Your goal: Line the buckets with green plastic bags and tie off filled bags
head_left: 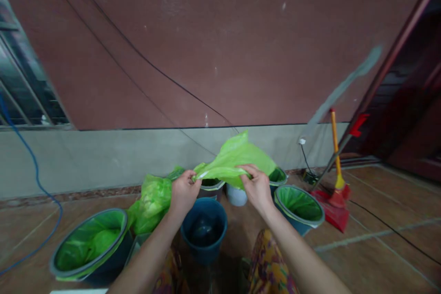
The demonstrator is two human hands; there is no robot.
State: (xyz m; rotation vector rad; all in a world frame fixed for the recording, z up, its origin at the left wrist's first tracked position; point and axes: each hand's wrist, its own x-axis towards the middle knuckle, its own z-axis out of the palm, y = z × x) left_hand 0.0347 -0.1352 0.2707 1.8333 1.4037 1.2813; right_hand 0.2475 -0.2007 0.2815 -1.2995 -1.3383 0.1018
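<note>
A bright green plastic bag (237,154) is stretched between my two hands in mid-air, its loose end flaring up and to the right. My left hand (185,192) pinches one end of its edge. Fingers of my right hand (257,188) are closed on the edge farther along. Below and between my arms stands a dark blue bucket (204,223) without a liner, its inside dark. Just left of my left hand, a bulging green bag (154,200) rests on the floor.
Green-lined buckets stand at the left (91,243) and right (299,209), with more behind my hands. A broom (336,156) and red dustpan (332,211) lean near the doorway. A blue hose (36,165) hangs at left. The wall (213,55) rises ahead.
</note>
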